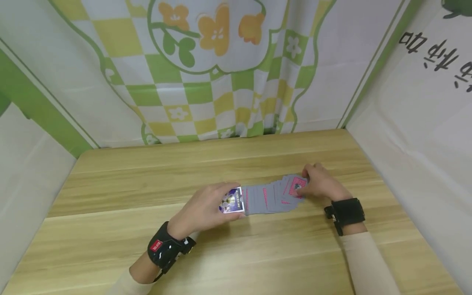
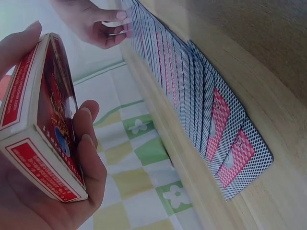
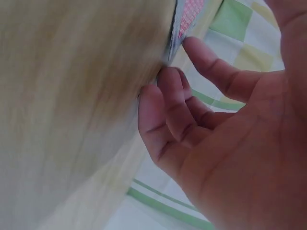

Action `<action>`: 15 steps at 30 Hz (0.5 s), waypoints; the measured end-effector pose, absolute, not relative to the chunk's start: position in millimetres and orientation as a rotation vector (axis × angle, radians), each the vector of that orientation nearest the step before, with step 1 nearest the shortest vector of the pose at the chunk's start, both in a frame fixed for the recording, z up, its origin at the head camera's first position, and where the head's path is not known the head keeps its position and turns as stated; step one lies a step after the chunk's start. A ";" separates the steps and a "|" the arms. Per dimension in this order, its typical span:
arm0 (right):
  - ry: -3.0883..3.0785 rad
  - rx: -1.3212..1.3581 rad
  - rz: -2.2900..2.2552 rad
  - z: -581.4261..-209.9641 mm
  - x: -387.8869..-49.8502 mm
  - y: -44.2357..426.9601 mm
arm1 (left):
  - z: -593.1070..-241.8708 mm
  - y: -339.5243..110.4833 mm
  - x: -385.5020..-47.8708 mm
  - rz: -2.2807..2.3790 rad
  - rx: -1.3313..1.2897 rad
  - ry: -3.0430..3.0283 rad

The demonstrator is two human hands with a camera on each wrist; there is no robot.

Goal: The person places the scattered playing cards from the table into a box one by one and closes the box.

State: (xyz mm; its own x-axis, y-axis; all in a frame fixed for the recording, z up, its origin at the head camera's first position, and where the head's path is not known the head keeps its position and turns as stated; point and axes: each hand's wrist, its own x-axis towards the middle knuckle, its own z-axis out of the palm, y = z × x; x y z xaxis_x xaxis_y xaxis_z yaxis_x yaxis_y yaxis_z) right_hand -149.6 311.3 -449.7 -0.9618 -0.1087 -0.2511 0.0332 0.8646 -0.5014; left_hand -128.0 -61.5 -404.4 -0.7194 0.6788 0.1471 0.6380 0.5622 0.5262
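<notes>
The left hand [image 1: 206, 208] [image 2: 91, 165] grips a card box [image 1: 231, 200] by its edges; in the left wrist view the box [image 2: 53, 108] shows red and white sides. Beside the box, a row of playing cards [image 1: 271, 197] [image 2: 192, 91] lies overlapping on the table, patterned backs up. The right hand [image 1: 323, 183] [image 2: 98, 26] is at the row's right end, thumb and curled fingers around the end cards. In the right wrist view this hand [image 3: 230, 139] has one fingertip at the corner of a card [image 3: 186, 24]; its other fingertips are low at the tabletop.
The wooden table [image 1: 121, 176] meets a green, yellow and white checked curtain [image 1: 206, 94] at its back edge. Pale fabric walls stand at the left and the right [image 1: 416, 123]. A black strap device is on each wrist.
</notes>
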 end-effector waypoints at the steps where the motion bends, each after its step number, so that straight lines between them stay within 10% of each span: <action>1: 2.758 -0.047 -0.784 -450.2 -150.6 312.2 | -404.6 -61.6 -127.7 0.866 1.145 2.714; 15: 2.506 -0.297 -1.214 -409.4 -138.2 306.7 | -408.0 -61.5 -128.0 0.852 1.172 2.690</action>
